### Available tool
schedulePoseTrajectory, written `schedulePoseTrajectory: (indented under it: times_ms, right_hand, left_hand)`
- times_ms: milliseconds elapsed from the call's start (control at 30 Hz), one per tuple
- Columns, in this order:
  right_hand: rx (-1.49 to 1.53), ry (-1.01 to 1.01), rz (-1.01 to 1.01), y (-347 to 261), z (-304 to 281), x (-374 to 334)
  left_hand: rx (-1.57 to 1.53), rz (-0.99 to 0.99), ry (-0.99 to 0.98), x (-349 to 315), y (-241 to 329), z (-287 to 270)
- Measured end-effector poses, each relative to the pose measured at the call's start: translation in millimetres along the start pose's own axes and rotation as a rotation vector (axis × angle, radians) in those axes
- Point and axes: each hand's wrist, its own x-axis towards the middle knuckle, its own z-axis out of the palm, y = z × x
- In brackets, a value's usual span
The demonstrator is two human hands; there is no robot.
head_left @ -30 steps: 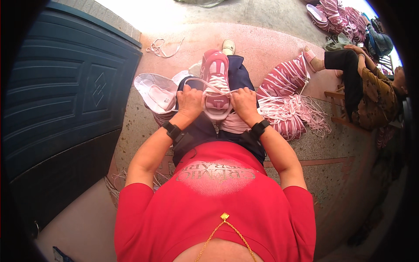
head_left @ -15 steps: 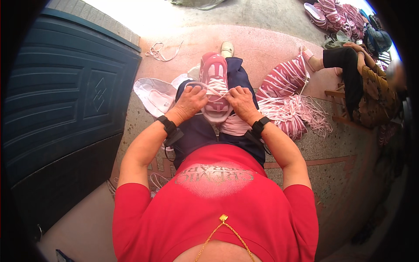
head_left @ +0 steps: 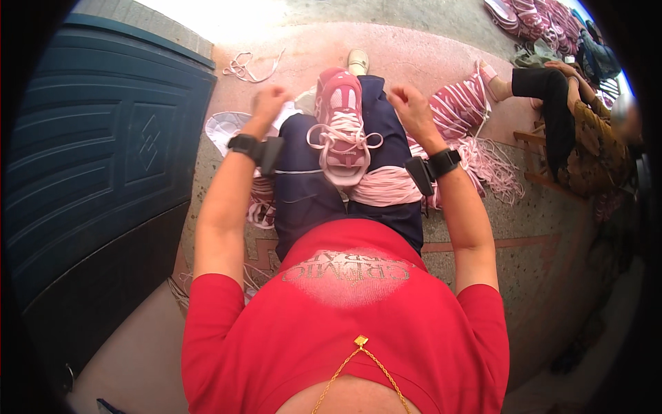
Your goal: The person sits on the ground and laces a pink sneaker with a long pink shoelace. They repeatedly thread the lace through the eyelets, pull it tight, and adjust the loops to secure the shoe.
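A pink and white sneaker (head_left: 339, 103) rests on my lap between my thighs, toe pointing away from me. Its pale laces are tied in a bow (head_left: 347, 138), one loop out to each side. My left hand (head_left: 270, 105) is raised left of the sneaker, fingers curled and somewhat blurred, with nothing visible in it. To the right of the shoe, my right hand (head_left: 411, 109) is also lifted and apart from it, fingers bent inward, no lace seen in them. A hank of pink laces (head_left: 386, 187) lies across my right thigh.
White and pink shoes (head_left: 226, 130) lie beside my left leg. On the right are a tied bundle of pink shoe pieces (head_left: 452, 110) and loose laces (head_left: 493, 169). A loose lace (head_left: 252, 67) lies ahead. Another person (head_left: 593, 145) sits at right. A dark door (head_left: 110, 138) stands left.
Both hands have let go of the laces and moved up and outward, away from the sneaker. The bow now lies free on the shoe.
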Motion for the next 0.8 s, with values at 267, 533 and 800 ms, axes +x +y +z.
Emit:
schedulePoseTrajectory:
  times_ms: [267, 533, 800]
  right_hand:
    - [-0.461, -0.489, -0.218, 23, -7, -104]
    - [-0.593, -0.564, -0.275, 10, 5, -96]
    - [0.999, -0.156, 0.010, -114, -100, -59]
  left_hand:
    - [0.745, -0.330, 0.277, -60, -105, -92]
    - [0.375, -0.251, 0.346, -60, -132, -102]
    - [0.065, 0.070, 0.626, -100, 2, -161]
